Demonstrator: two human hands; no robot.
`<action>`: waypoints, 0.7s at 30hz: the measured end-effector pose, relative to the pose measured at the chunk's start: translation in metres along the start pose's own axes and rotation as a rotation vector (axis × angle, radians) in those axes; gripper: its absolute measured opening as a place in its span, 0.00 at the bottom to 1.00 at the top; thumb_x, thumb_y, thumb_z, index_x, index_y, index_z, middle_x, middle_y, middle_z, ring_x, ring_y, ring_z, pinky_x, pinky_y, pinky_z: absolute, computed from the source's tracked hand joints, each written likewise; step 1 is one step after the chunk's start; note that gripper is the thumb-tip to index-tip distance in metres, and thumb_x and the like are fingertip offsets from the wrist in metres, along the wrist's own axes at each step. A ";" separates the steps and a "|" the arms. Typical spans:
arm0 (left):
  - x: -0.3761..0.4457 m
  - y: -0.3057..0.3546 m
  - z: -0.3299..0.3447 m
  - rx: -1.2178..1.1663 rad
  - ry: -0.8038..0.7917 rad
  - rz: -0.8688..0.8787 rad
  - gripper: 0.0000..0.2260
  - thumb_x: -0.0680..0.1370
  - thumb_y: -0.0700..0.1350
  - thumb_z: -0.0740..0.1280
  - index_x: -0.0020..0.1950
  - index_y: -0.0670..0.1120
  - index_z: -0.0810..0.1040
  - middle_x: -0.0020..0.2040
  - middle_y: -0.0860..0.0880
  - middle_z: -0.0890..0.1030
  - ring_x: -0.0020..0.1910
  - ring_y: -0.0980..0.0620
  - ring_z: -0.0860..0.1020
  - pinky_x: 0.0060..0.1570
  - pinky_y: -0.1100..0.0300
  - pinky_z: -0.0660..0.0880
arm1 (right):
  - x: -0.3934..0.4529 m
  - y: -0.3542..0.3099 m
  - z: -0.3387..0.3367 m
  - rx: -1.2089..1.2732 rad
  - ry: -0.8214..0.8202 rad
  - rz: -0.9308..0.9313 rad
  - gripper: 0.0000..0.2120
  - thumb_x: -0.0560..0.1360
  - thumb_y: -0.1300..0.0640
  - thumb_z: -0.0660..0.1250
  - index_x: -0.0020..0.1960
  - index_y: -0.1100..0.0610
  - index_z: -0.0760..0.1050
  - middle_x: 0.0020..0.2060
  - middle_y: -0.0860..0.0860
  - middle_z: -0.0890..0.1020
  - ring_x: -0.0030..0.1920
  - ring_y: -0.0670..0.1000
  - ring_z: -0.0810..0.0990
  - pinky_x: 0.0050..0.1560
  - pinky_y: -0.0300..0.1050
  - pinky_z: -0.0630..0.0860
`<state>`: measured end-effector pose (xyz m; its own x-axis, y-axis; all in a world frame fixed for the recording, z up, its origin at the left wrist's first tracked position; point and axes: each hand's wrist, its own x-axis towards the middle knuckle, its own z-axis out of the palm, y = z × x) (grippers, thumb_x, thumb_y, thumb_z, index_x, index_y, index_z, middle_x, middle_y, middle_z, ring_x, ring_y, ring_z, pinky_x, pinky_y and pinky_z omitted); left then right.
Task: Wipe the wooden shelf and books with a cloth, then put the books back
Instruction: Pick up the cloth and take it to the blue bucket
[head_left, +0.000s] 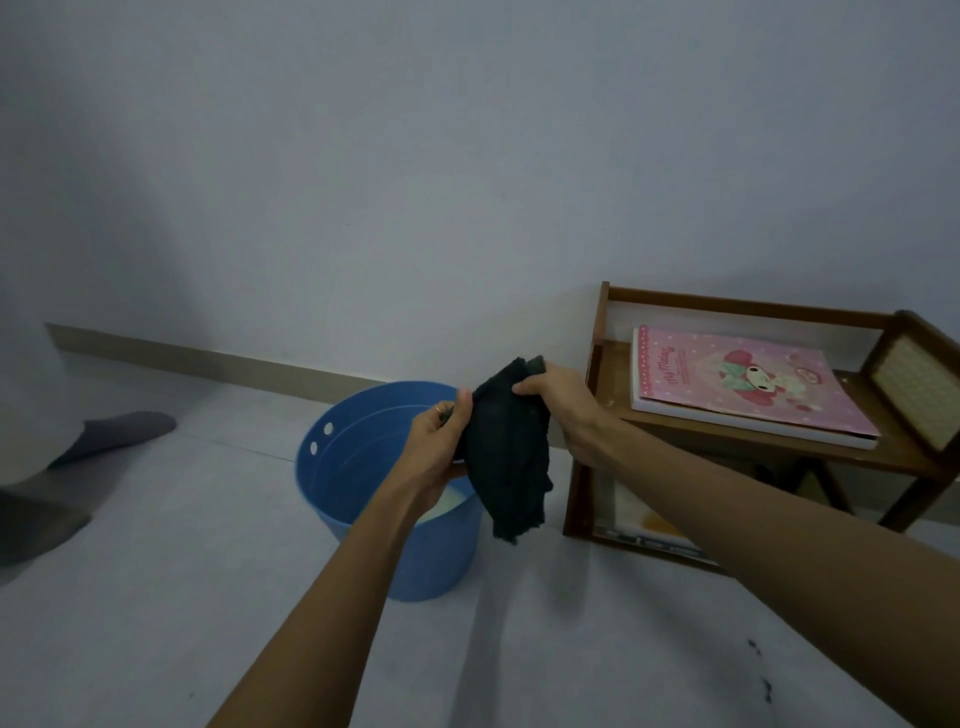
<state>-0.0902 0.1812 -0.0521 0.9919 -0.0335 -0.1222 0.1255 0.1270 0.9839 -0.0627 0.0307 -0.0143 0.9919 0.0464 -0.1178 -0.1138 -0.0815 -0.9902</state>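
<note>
1. Your forearms reach forward from the bottom of the view. Your left hand (441, 436) pinches the left edge of the dark cloth (506, 457) between thumb and fingers; your right hand (558, 397) holds its upper right corner, fingers curled over the fabric. Both grips are closed on the cloth, neither is free.
2. The cloth hangs between the hands, its lower part loose and bunched. Judgement: you hold it by two points to spread or refold it into a usable pad before wiping.
3. The cloth hangs over the right rim of the blue bucket (332, 457), which stands on the floor (208, 597). Pale liquid shows at the bucket's bottom. Judgement: holding it there lets drips fall into the bucket, not onto the floor.
4. Just right of the bucket stands the wooden shelf (727, 447), low, against the wall (467, 182). On its upper level a pink book (748, 384) lies flat, cover up. More flat items sit on the lower level; what they are cannot be told.
5. Judgement: wiping has not visibly begun on this level, since the book rests on it. The next step calls for lifting it off or wiping its cover first.
6. Far left, on the floor, a foot in a grey sock (119, 431) is in view, well apart from the work.
</note>
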 end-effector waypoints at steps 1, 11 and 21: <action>-0.003 -0.002 -0.004 0.033 -0.004 -0.013 0.22 0.77 0.57 0.63 0.55 0.38 0.77 0.49 0.42 0.83 0.48 0.46 0.82 0.42 0.51 0.81 | 0.003 0.005 0.004 -0.115 0.006 -0.016 0.07 0.74 0.64 0.64 0.52 0.61 0.74 0.46 0.57 0.80 0.48 0.55 0.79 0.46 0.47 0.78; 0.004 -0.058 -0.048 0.728 0.377 0.181 0.08 0.76 0.47 0.68 0.46 0.43 0.73 0.42 0.49 0.77 0.42 0.52 0.75 0.36 0.68 0.66 | 0.010 0.061 0.061 -0.829 -0.123 -0.154 0.23 0.77 0.63 0.61 0.68 0.63 0.56 0.59 0.61 0.70 0.51 0.58 0.75 0.49 0.51 0.75; -0.007 -0.074 -0.039 0.961 0.293 0.571 0.16 0.77 0.55 0.65 0.58 0.45 0.78 0.53 0.50 0.80 0.53 0.54 0.77 0.54 0.58 0.74 | 0.003 0.079 0.017 -1.509 -0.341 -0.939 0.16 0.78 0.55 0.58 0.64 0.58 0.70 0.61 0.56 0.74 0.65 0.56 0.71 0.63 0.51 0.67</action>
<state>-0.1054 0.2105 -0.1287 0.8817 0.0336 0.4706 -0.2825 -0.7613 0.5836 -0.0696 0.0416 -0.0941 0.6135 0.7691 0.1792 0.7529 -0.6381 0.1610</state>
